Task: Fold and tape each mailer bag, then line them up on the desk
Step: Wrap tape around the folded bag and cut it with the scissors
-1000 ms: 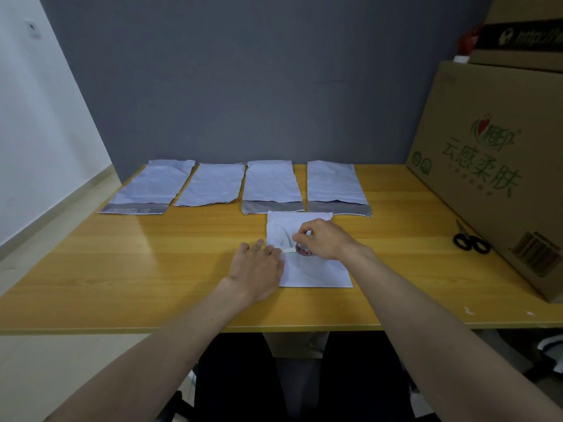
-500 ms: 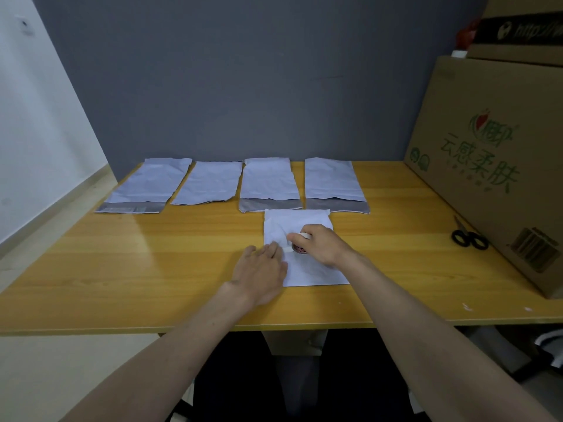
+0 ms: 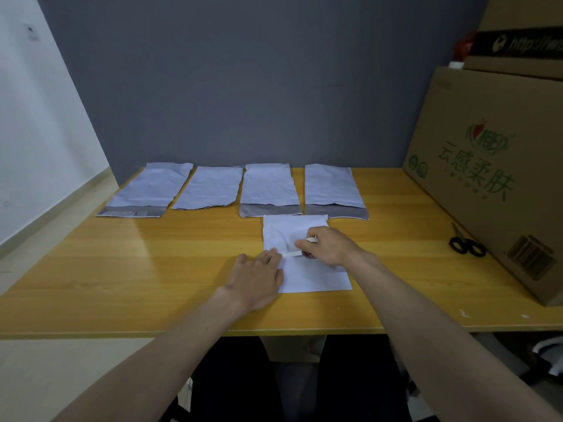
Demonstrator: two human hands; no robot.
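From the head camera, a folded white mailer bag [image 3: 307, 263] lies on the wooden desk [image 3: 152, 269] a little right of centre, nearer the front edge than the back. The left hand [image 3: 259, 277] rests flat, fingers together, on the bag's left edge, half on the bag and half on the wood. The right hand [image 3: 327, 245] is curled around a tape roll [image 3: 309, 254] that sits on the bag; a short strip of tape [image 3: 291, 254] runs from the roll toward the left fingertips, across the fold. The two hands are close but apart. Along the back edge four more mailer bags [image 3: 269, 187] lie side by side, flat; three show a grey band at their near end, and the two on the right almost touch the folded bag's far edge. At the right edge a large cardboard box [image 3: 493, 178] with green print takes up that side of the desk, with another box [image 3: 524, 35] stacked on it. Black-handled scissors [image 3: 466, 243] lie just in front of the big box, well apart from the right hand.
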